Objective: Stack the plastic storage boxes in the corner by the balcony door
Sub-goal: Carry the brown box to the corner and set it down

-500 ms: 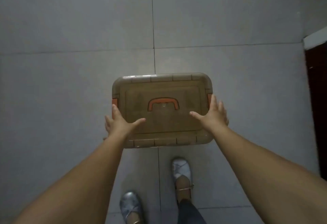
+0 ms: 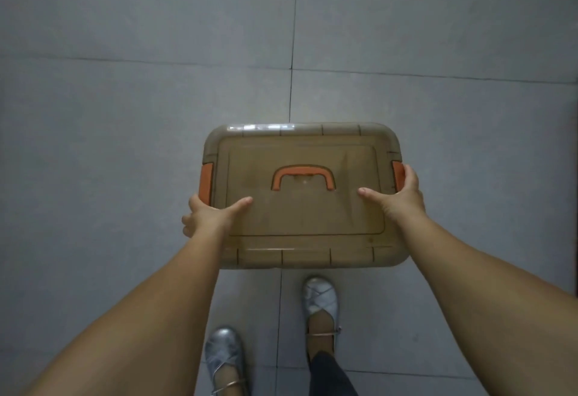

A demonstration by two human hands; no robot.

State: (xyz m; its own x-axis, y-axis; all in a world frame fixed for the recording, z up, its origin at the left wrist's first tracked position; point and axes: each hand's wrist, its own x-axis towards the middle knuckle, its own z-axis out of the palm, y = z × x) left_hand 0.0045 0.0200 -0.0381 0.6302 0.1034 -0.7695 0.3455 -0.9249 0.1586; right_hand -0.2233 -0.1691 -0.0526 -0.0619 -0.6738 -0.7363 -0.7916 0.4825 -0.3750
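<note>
- Grey tiled floor (image 2: 125, 98) fills pretty much the whole view, grout lines crossing up around 12 o'clock. No balcony door or corner in sight, so can't tell how far there is left to go.
- The storage box (image 2: 301, 198) is a brownish see-through plastic tub with its lid on, dead centre of the view, carried above the floor with the long side running 9 to 3 o'clock.
- Left hand (image 2: 208, 215) has it at the 9 o'clock end: thumb flat across the lid, fingers curled down over the rim just below the orange latch (image 2: 206, 184).
- Right hand (image 2: 402, 197) mirrors that at the 3 o'clock end, thumb lying on the lid, fingers wrapped over the edge right at the other latch (image 2: 398, 175).
- Orange carry handle (image 2: 302, 178) lies folded flat in the lid's middle, nobody touching it.
- 2 silver shoes (image 2: 319, 297) down at 6 o'clock, the right one further forward, so I'd guess mid-step.
- Handling guess: rigid shell, smooth and a bit slippery. Can't make out any contents through the lid, and the grip looks relaxed, so probably light.
- The 2 short ends look like the sensible hold. The handle would do for 1 hand, but it'd swing, and setting it square on a stack is easier with both ends held. Just keep fingers off the latches so they don't pop.
</note>
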